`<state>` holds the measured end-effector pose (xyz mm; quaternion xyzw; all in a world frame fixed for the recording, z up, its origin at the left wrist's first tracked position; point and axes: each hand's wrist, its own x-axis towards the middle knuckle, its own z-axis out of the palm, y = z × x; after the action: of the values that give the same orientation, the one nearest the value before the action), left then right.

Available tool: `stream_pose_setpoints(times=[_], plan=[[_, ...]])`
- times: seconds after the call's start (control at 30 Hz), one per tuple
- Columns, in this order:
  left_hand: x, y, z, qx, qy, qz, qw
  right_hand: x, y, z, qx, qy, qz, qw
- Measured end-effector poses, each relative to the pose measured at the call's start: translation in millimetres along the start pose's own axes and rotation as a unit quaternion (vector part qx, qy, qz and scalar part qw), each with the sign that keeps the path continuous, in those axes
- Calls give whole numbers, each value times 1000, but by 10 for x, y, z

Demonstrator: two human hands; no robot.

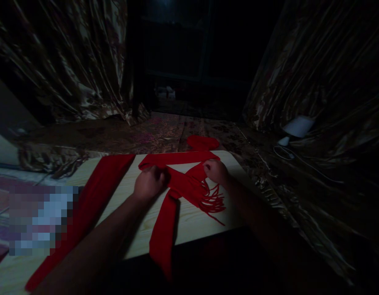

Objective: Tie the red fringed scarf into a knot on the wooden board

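A red scarf (184, 186) with a fringed end lies crossed over itself on a pale wood-patterned table (134, 229). My left hand (150, 182) is closed on the scarf at the left of the crossing. On the right, my right hand (216, 170) pinches another part of it above the fringe. One length of the scarf hangs over the table's near edge. Along the left side of the table runs a long red strip of cloth (94, 196); whether it joins the scarf is hidden. The dim light blurs the fingers' exact grip.
A red bundle of cloth (203, 142) sits just beyond the table's far edge. At the right stands a small white lamp (298, 126) with its cord (320, 174) trailing on dark patterned fabric. Patterned curtains (94, 61) hang on both sides. A pixelated patch covers part of the left.
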<state>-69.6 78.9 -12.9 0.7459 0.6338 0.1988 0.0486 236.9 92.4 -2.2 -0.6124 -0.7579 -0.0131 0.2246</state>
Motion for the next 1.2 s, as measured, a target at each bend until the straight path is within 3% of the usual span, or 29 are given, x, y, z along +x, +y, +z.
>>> stream_pose_setpoints(times=[0.13, 0.2, 0.3, 0.4, 0.57, 0.63, 0.73, 0.83, 0.97, 1.03, 1.13, 1.2], plan=[[-426, 193, -208, -53, -164, -23, 985, -288, -331, -18, 39, -13, -57, 998], [-609, 255, -264, -42, -210, -2, 977, -402, -488, -24, 60, -23, -89, 994], [-759, 313, -259, 0, -210, 4, 978, -524, -715, -35, 50, -54, -134, 988], [-754, 320, -204, 17, -198, -2, 980, -587, -890, -36, -15, -114, -164, 980], [-616, 249, -170, -114, -236, 14, 965, -572, -971, -29, -90, -151, -160, 971], [-596, 232, -165, -240, -262, -31, 934, -548, -955, -37, -94, -157, -156, 971], [-640, 227, -156, -431, -275, -117, 851, -517, -933, -63, -91, -171, -151, 969], [-739, 189, -183, -516, -259, -174, 798, -495, -930, -84, -86, -184, -159, 966], [-846, 18, -292, -536, -313, -191, 761, -480, -923, -88, -84, -190, -167, 964], [-871, -90, -353, -531, -337, -183, 756, -481, -914, -93, -79, -193, -168, 963], [-903, -218, -435, -523, -333, -178, 764, -489, -906, -111, -68, -197, -170, 963], [-949, -262, -488, -537, -326, -197, 753, -494, -903, -117, -64, -196, -170, 964]])
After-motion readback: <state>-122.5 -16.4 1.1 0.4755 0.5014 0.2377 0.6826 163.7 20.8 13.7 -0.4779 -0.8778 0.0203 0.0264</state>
